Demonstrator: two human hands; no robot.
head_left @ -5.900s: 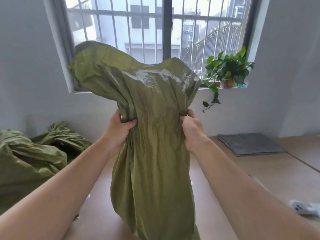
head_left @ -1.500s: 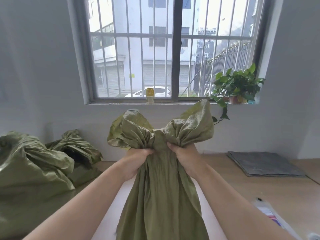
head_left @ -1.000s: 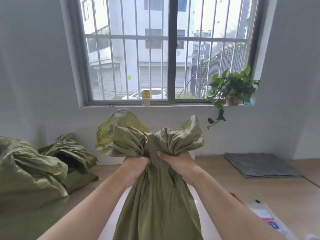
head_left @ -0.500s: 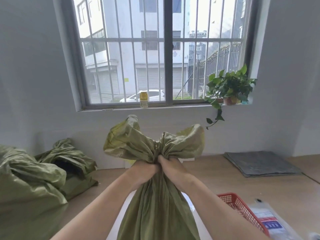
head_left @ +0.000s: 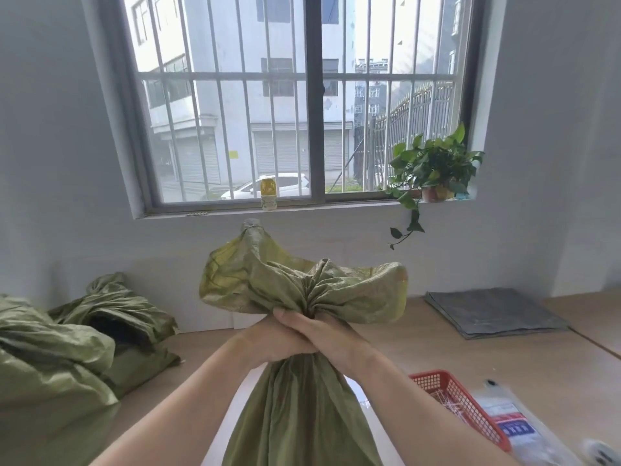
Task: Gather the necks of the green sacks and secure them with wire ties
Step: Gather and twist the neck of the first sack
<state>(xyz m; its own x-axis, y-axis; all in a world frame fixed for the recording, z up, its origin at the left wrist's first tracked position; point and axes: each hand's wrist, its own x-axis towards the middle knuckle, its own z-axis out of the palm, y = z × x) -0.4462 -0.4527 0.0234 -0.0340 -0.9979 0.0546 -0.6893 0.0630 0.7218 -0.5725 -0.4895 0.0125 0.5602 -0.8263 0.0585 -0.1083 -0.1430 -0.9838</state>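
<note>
Green woven sack (head_left: 302, 415) stands over the bench (head_left: 437, 348), its gathered neck clamped by the left hand (head_left: 268, 341) and right hand (head_left: 331, 334) pressed together, likely to keep the mouth shut for tying; a red basket (head_left: 460, 401) sits near the right forearm

Barred window (head_left: 302, 102), grey walls (head_left: 50, 163)
</note>
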